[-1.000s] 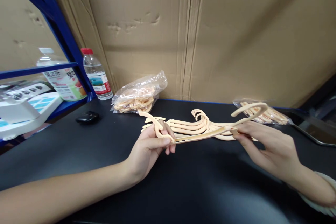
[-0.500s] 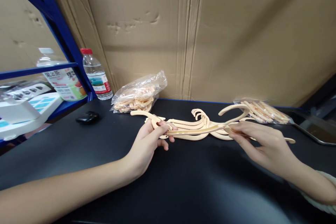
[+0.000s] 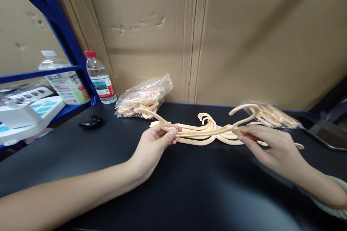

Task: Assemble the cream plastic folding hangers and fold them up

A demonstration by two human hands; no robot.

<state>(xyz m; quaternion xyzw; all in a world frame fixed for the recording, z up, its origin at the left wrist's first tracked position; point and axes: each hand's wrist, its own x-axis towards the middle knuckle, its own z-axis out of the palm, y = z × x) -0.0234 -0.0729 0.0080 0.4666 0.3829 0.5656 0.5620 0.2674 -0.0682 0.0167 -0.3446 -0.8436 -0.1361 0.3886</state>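
Note:
A beige clothes hanger (image 3: 203,132) is stretched between my two hands, above the black table. My left hand (image 3: 155,142) pinches the left end of its arm between thumb and fingers. Out of that same grip, up and to the left, sticks a curved beige piece (image 3: 153,114); whether it is joined to the arm is hidden by the fingers. My right hand (image 3: 273,148) is closed around the hanger beside its hook (image 3: 244,108), which points up and left. Behind and below the held hanger lie several beige hangers (image 3: 195,142) with their hooks bunched together.
Clear plastic bags of beige pieces lie at the back left (image 3: 143,99) and back right (image 3: 279,115). A water bottle (image 3: 100,79), a black mouse-like object (image 3: 91,122) and a blue shelf frame (image 3: 59,36) are on the left. A dark flat device (image 3: 325,130) lies right. Cardboard (image 3: 151,43) stands behind.
My left hand has shifted its fingers and now pinches the arm's end more tightly, with the curved piece tilted further up. The right hand keeps its hold, and the hook has moved slightly right.

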